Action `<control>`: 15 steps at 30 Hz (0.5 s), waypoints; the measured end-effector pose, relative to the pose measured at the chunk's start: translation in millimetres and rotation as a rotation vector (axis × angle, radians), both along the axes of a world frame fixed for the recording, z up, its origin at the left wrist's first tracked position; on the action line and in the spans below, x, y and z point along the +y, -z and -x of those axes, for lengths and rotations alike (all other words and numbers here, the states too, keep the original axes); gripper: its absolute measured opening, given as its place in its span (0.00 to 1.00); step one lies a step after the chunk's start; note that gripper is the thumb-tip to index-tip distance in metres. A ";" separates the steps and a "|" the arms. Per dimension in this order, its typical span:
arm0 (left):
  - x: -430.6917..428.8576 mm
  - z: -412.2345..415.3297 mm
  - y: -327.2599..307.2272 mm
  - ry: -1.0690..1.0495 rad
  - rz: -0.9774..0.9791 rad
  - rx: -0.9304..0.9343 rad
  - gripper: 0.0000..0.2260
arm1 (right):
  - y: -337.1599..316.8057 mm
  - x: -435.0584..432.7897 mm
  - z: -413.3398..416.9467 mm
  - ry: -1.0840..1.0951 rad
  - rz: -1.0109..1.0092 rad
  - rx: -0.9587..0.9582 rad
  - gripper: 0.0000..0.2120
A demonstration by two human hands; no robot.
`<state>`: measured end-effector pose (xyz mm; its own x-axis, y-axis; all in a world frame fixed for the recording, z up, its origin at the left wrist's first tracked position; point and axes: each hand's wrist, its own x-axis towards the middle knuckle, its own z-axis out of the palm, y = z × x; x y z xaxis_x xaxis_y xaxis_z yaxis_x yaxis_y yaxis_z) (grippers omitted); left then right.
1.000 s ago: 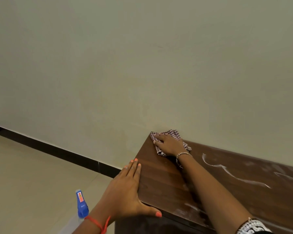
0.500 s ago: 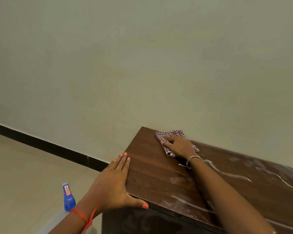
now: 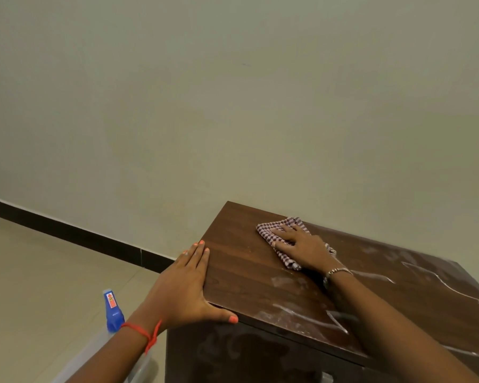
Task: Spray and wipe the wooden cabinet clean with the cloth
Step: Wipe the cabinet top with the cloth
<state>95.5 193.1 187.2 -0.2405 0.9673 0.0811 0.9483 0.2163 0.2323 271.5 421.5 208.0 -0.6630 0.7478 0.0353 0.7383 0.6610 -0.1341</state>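
A dark wooden cabinet (image 3: 246,275) stands against the wall, its top streaked with white residue toward the right. My right hand (image 3: 302,246) presses flat on a checked purple-and-white cloth (image 3: 271,233) near the back of the top. My left hand (image 3: 183,288) rests flat against the cabinet's left edge, thumb along the front edge. A spray bottle with a blue nozzle (image 3: 111,310) stands on the floor to the left, its clear body partly hidden by my left forearm.
A plain beige wall (image 3: 233,106) rises right behind the cabinet. Beige tiled floor (image 3: 39,286) with a black skirting strip (image 3: 67,230) lies to the left.
My right hand has slid the cloth to the right, away from the back left corner. My left hand stays on the left edge.
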 end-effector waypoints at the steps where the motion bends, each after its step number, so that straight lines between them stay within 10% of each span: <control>1: -0.6 -0.2 -0.2 0.000 -0.004 -0.003 0.65 | 1.8 -4.4 -9.9 -0.024 -0.001 0.019 0.22; 8: -0.4 0.2 0.1 -0.013 0.003 -0.015 0.66 | -5.9 -20.1 -16.8 0.103 0.003 -0.025 0.23; 15: 2.2 1.6 3.6 -0.023 0.015 -0.012 0.66 | -1.5 -91.3 -47.8 -0.267 0.062 -0.004 0.19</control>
<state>93.9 195.2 183.5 -0.2637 0.9625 0.0633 0.9402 0.2418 0.2399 319.2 330.2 209.5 -0.8371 0.5470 -0.0081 0.5395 0.8231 -0.1775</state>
